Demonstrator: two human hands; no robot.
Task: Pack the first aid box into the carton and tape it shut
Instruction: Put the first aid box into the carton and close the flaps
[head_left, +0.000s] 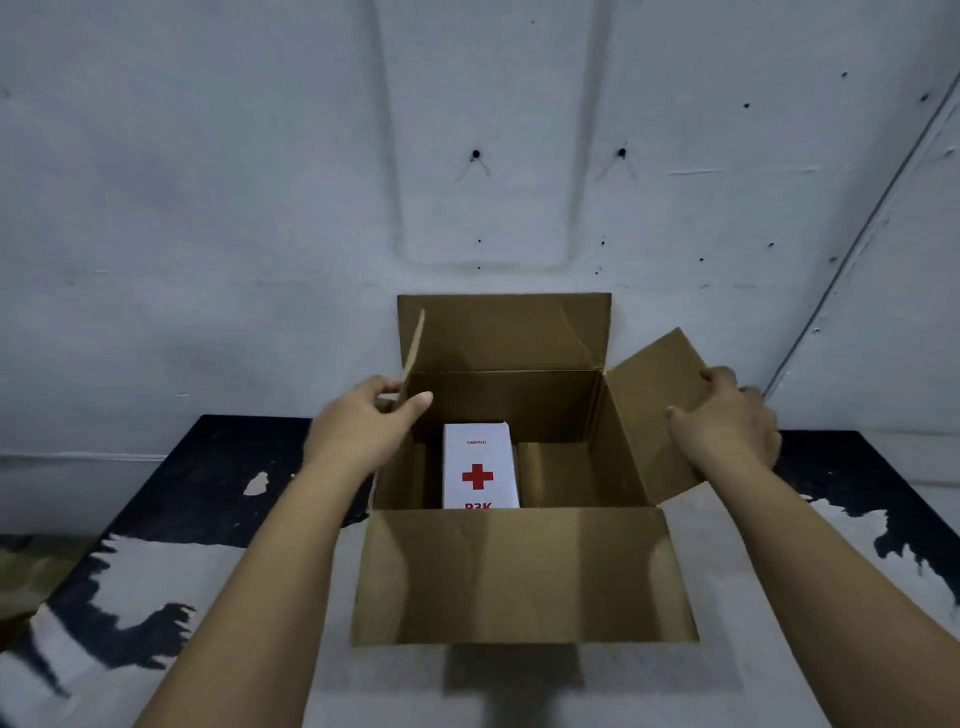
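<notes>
Head camera looks down on an open brown carton (524, 571) resting on a worn dark table (208, 467), with the white first aid box (480, 467), marked by a red cross, already lying inside on the carton floor, toward the 9 o'clock half of the interior and leaving bare floor at its 3 o'clock side. The left hand (363, 421) is pinched on the left side flap (413, 353), thumb inside and fingers outside, the flap standing nearly upright. The right hand (727, 421) is closed over the outer edge of the right side flap (654, 410), which leans outward toward 3 o'clock. The far flap (498, 332) at 12 o'clock stands up; the near flap (519, 577) at 6 o'clock hangs down toward the person. No tape or dispenser is in sight. Packing looks done and folding of the side flaps seems to be the step in hand. The risks, as I judge them: the first aid box has room to slide or rattle, since it fills only part of the floor; folding the two side flaps unevenly could leave them skewed so the long flaps will not meet cleanly for taping; and pressing the flaps in hard could shove the light carton across the table.
</notes>
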